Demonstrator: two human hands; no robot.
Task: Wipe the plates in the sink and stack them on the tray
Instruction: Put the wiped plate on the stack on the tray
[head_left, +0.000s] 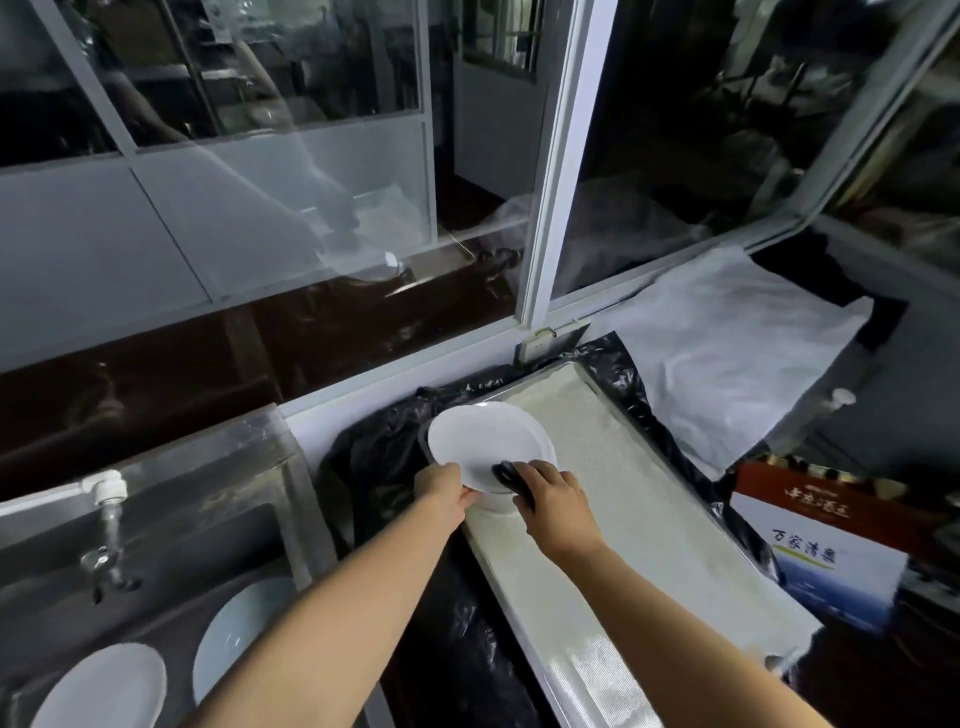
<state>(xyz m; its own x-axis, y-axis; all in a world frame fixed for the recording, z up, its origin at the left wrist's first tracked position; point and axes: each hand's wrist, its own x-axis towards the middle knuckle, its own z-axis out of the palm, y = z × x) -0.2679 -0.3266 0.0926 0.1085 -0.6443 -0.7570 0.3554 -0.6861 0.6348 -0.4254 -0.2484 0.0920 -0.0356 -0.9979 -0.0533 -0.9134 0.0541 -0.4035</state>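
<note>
We have a white plate (485, 441) up over the near-left corner of the tray (649, 519), and it seems to sit on at least one more white plate whose rim peeks out beneath it, so the stack looks already begun. Our left hand (444, 493) pinches the plate's near rim, thumb on top and fingers curled under, while our right hand (556, 499) is closed around a dark cloth (511, 475) pressed to the inside of the plate near its front edge. We judge that we are mid-wipe, with the stacking to come after. To do this well, we should keep the left grip firm on the rim so the plate cannot spin or slide off the one below, and sweep the cloth round the whole basin and out over the rim, not only the near side where it now sits. Turning the plate a little with the left hand would bring the far side within reach. Two more pale plates (104, 686) wait in the steel sink (291, 467) at lower left, beneath the tap (106, 491), so most of the task is left. The black plastic sheeting (374, 457) beneath the tray may be slippery, so we should press lightly downward.
</note>
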